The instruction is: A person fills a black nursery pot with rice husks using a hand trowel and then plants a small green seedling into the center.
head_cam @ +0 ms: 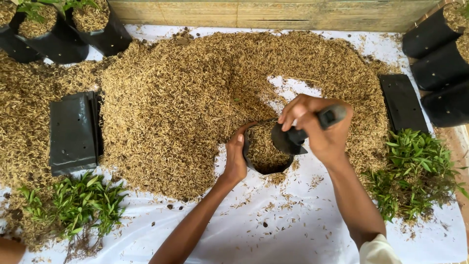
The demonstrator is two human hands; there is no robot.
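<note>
My left hand [235, 157] grips the rim of a small black grow bag [266, 167] that is partly filled with rice husk. My right hand [320, 124] holds a black trowel [291, 139] by its handle, with the blade tipped down over the bag's open mouth. The bag stands at the near edge of a big pile of rice husk [195, 93] spread on a white sheet [273, 230].
Flat stacks of empty black bags lie at the left [73, 132] and right [403, 101]. Bundles of green seedlings rest at the lower left [78, 203] and right [415, 171]. Filled black bags stand at the top left [58, 34] and top right [439, 54]. A wooden wall runs behind.
</note>
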